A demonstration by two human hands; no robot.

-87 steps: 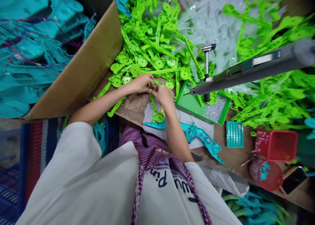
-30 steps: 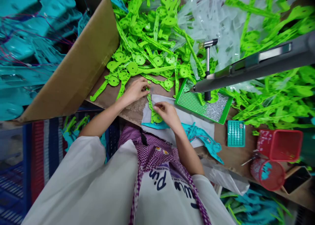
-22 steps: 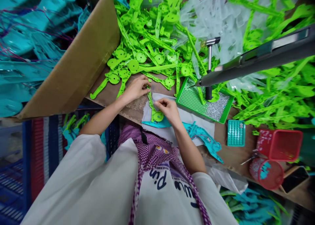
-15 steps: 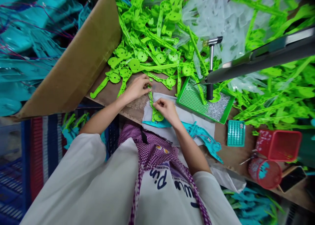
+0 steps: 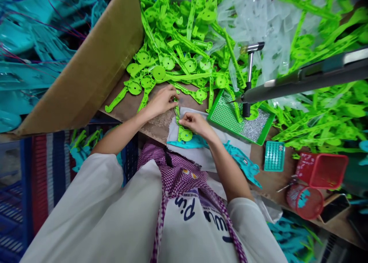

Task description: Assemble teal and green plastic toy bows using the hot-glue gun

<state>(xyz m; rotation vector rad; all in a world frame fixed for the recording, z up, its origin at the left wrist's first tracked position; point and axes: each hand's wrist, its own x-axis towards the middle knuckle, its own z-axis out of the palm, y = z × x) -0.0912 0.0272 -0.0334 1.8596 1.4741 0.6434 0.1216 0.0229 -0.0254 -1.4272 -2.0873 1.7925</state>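
Note:
A lime-green plastic part (image 5: 185,134) with a round disc end and a narrow arm lies on the white cloth (image 5: 201,151) in front of me. My left hand (image 5: 166,99) pinches the far end of its arm. Thumb and fingertips of my right hand (image 5: 194,123) close at the middle of the arm, above the disc; whether they also hold something small is hidden. Beneath the disc, a turquoise plastic piece (image 5: 241,161) stretches across the cloth to the right, partly covered by my right forearm.
Lime-green parts (image 5: 168,63) pile up behind my hands. A cardboard box wall (image 5: 86,56) stands left. To the right are a green tray (image 5: 227,109) of small metal pieces, a hammer (image 5: 249,73), a dark electric screwdriver (image 5: 287,84) hanging over the tray, and a red bin (image 5: 322,171).
The camera view has shifted slightly. My right hand and forearm have swung a little to the right, with the fingertips still at the green part. The left hand keeps its hold.

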